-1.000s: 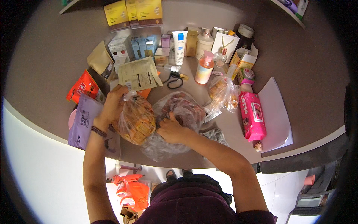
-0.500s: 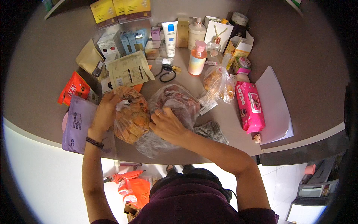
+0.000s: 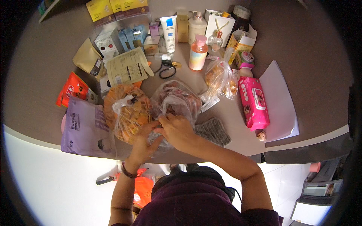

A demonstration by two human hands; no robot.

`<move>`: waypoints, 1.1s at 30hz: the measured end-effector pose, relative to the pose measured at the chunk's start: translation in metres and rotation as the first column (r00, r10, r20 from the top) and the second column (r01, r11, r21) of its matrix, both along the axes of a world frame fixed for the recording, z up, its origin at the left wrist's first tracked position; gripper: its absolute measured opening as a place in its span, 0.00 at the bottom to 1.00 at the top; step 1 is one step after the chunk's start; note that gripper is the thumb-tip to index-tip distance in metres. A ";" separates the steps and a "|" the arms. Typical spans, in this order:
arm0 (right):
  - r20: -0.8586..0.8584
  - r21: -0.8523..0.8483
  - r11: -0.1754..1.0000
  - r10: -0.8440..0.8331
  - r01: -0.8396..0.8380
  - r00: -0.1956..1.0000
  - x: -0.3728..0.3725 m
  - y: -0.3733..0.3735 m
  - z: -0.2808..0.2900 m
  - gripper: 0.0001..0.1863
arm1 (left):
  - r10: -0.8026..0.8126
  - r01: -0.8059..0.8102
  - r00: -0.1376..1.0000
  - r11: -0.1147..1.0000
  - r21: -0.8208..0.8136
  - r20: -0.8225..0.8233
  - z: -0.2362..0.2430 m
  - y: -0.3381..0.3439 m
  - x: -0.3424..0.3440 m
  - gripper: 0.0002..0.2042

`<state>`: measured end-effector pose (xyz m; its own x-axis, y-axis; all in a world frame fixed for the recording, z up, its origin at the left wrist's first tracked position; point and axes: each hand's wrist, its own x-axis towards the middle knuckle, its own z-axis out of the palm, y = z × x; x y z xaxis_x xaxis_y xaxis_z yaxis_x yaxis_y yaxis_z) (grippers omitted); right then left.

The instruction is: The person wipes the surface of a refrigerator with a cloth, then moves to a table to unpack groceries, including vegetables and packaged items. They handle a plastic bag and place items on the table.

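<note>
My right hand [image 3: 178,131] is closed on the loose film of a clear plastic bag [image 3: 177,96] with dark reddish contents, its fingertips bent down into the gathered plastic. Beside it, my left hand [image 3: 143,145] reaches in from the left, thumb and fingers apart, fingertips close to the right hand's. Crumpled clear film lies beneath both hands and is partly covered by them. Just left of the hands sits a knotted clear bag [image 3: 130,113] full of orange-brown food pieces, which neither hand grips.
A purple pouch [image 3: 86,128] and a red packet [image 3: 75,90] lie left. Behind are scissors [image 3: 167,69], a pink-capped bottle [image 3: 198,52] and a white tube [image 3: 169,34]. To the right are another tied bag [image 3: 220,81], a grey striped cloth [image 3: 213,132] and a pink wipes pack [image 3: 253,103].
My left hand has left the knotted bag of orange-brown pieces and moved right and nearer, beside my right hand. My right hand has shifted slightly right and nearer.
</note>
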<state>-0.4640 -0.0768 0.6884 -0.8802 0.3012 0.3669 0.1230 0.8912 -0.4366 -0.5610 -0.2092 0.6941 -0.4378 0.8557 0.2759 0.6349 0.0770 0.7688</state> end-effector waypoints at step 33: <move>-0.049 -0.213 0.976 -0.063 0.051 0.997 0.012 0.002 -0.001 0.11 | 0.033 -0.088 0.982 0.949 -0.304 -0.184 -0.040 0.022 0.000 0.15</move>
<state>-0.4523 -0.0752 0.6874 -0.8391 0.4268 0.3373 0.1415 0.7699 -0.6223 -0.5611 -0.1868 0.6540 -0.4602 0.8843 0.0786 0.7437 0.3356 0.5781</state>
